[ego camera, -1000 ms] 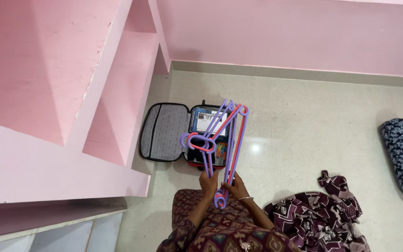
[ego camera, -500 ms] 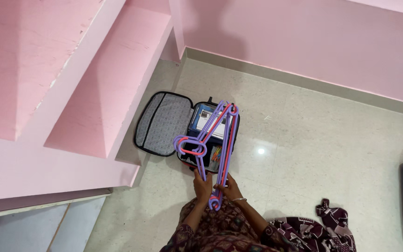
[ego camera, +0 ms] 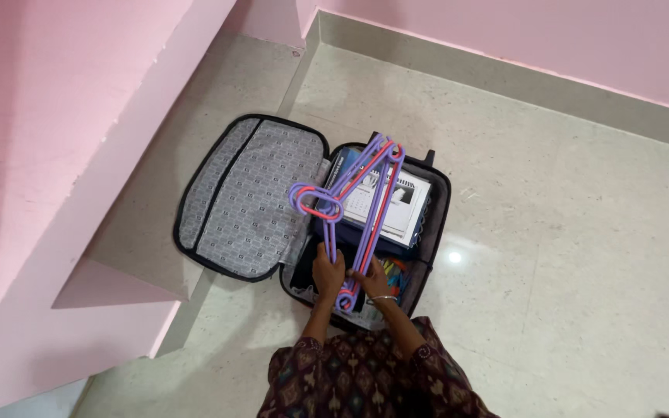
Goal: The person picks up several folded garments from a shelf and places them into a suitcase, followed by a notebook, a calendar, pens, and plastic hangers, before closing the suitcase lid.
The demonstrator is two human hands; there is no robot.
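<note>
Both hands hold a bundle of thin plastic clothes hangers, mostly purple with one or two red ones among them (ego camera: 357, 203); the left hand (ego camera: 326, 271) is closed around the near end of the bundle on its left side, fingers wrapped over the bars; the right hand (ego camera: 373, 280), with a thin metal bangle (ego camera: 384, 298) at the wrist, is closed on the same end just to the right, touching the left hand or very nearly so. The hangers lie stacked together and run from the hands away towards the far side, their hooks curling out to the left about midway up the bundle; they are held over the open black fabric suitcase (ego camera: 436, 224) that lies flat on the pale speckled stone floor (ego camera: 582, 248); whether the bundle's near end touches the contents I cannot tell. The suitcase's lid with grey patterned lining (ego camera: 245, 197) is folded out to the left; in the right-hand half lies a white spiral-bound booklet with dark printing (ego camera: 404, 205) on the far side, and some small coloured items (ego camera: 398, 271) sit just right of the hands. A pink built-in ledge (ego camera: 79, 139) fills the left; a pink wall (ego camera: 543, 39) runs along the far side.
</note>
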